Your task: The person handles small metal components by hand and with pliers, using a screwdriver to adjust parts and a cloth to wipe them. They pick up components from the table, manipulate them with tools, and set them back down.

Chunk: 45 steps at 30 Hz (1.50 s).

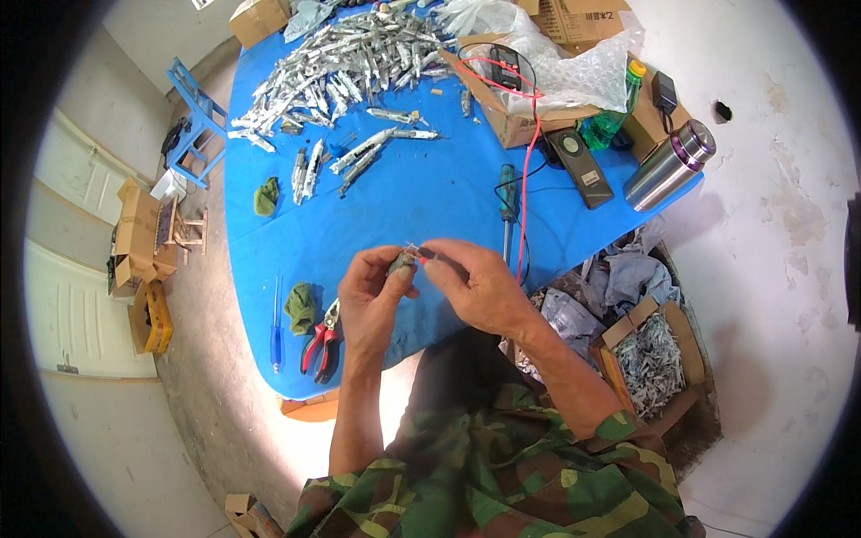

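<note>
Over the near part of the blue-covered table (421,197), my left hand (369,296) pinches a small grey part (401,263) with thin metal ends sticking up. My right hand (480,285) is closed close beside it, fingertips almost meeting the left ones. Between its thumb and forefinger shows a small red piece (422,259), mostly hidden by the fingers; its kind cannot be made out. Just left of my left wrist lie red-handled pliers (320,345), a green rag (300,309) and a blue-handled screwdriver (276,336).
A large heap of silvery strip-like parts (350,67) covers the far left. At right stand a carton (516,130) with bubble wrap, a meter (505,67) with red and black leads, a green bottle (610,121) and a steel flask (668,168). Another screwdriver (508,202) lies ahead.
</note>
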{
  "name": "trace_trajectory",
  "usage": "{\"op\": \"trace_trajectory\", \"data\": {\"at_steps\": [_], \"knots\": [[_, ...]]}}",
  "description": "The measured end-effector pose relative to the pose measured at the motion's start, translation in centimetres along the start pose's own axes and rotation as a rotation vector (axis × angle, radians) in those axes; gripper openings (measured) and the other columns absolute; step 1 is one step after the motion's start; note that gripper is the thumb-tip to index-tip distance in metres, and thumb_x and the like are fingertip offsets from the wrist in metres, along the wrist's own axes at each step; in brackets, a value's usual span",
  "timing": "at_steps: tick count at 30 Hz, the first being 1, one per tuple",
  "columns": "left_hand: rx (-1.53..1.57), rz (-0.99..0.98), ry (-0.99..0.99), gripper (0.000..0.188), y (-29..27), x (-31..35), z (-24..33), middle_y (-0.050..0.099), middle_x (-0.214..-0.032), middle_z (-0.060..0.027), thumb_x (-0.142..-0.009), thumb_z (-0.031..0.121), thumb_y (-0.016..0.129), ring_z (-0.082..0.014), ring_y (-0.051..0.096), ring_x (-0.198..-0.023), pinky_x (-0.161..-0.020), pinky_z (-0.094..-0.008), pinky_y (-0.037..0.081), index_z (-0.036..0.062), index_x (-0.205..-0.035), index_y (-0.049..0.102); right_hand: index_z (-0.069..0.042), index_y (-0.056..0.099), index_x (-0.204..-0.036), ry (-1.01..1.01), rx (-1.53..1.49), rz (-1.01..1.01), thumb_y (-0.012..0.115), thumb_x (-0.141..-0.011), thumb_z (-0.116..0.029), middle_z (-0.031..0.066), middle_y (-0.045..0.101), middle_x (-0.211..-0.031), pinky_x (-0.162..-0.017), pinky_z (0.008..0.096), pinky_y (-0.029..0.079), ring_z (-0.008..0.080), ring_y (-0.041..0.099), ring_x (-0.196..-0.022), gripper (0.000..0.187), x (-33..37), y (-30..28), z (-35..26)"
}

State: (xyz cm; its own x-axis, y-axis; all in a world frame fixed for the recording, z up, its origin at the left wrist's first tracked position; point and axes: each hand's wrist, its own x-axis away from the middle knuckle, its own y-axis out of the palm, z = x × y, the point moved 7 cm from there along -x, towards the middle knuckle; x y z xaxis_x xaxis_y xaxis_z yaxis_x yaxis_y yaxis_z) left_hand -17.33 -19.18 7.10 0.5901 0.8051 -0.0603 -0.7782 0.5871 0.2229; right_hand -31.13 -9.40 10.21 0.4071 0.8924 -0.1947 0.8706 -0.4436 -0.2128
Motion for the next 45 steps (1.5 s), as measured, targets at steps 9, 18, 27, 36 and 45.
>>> {"op": "trace_trajectory", "data": {"at_steps": [9, 18, 27, 36, 45], "knots": [[0.027, 0.015, -0.016, 0.021, -0.2, 0.0, -0.1, 0.071, -0.109, -0.0104, -0.097, 0.003, 0.072, -0.0155, 0.067, -0.091, -0.072, -0.0293, 0.058, -0.0011, -0.116, 0.064, 0.001, 0.069, -0.117, -0.012, -0.013, -0.005, 0.066, -0.100, -0.019, 0.0195, 0.070, -0.094, -0.069, 0.0399, 0.052, 0.0315, 0.067, -0.078, 0.026, -0.2, 0.2, 0.0], [0.030, 0.007, 0.007, 0.024, -0.3, 0.0, -0.2, 0.073, -0.110, -0.0097, -0.096, 0.007, 0.074, -0.0142, 0.067, -0.087, -0.071, -0.0277, 0.056, 0.0010, -0.117, 0.064, 0.002, 0.067, -0.123, 0.002, 0.013, -0.025, 0.065, -0.102, -0.019, 0.0096, 0.069, -0.094, -0.070, 0.0305, 0.050, 0.0138, 0.060, -0.078, 0.030, -0.1, 0.3, 0.2], [0.031, 0.016, 0.003, 0.023, -0.2, 0.0, -0.1, 0.073, -0.108, -0.0092, -0.096, 0.005, 0.074, -0.0138, 0.067, -0.084, -0.070, -0.0274, 0.055, 0.0009, -0.116, 0.065, 0.002, 0.067, -0.122, -0.015, 0.017, -0.025, 0.065, -0.102, -0.019, 0.0103, 0.069, -0.094, -0.069, 0.0312, 0.050, 0.0141, 0.060, -0.077, 0.029, -0.1, 0.4, 0.1], [0.036, 0.003, 0.003, 0.023, -0.2, 0.0, -0.4, 0.073, -0.109, -0.0100, -0.096, 0.005, 0.074, -0.0145, 0.067, -0.087, -0.071, -0.0278, 0.056, 0.0000, -0.116, 0.065, 0.002, 0.067, -0.122, -0.007, 0.015, -0.029, 0.064, -0.103, -0.019, 0.0105, 0.069, -0.093, -0.071, 0.0310, 0.050, 0.0140, 0.060, -0.078, 0.029, 0.0, 0.3, 0.1], [-0.028, 0.024, -0.010, 0.022, -1.0, 0.7, 0.2, 0.072, -0.109, -0.0114, -0.096, 0.005, 0.071, -0.0171, 0.069, -0.093, -0.072, -0.0295, 0.057, -0.0003, -0.116, 0.065, 0.001, 0.068, -0.121, 0.023, -0.033, -0.031, 0.063, -0.104, -0.021, 0.0145, 0.071, -0.094, -0.071, 0.0339, 0.052, 0.0177, 0.065, -0.080, 0.028, -0.6, -0.8, -1.3]]}}
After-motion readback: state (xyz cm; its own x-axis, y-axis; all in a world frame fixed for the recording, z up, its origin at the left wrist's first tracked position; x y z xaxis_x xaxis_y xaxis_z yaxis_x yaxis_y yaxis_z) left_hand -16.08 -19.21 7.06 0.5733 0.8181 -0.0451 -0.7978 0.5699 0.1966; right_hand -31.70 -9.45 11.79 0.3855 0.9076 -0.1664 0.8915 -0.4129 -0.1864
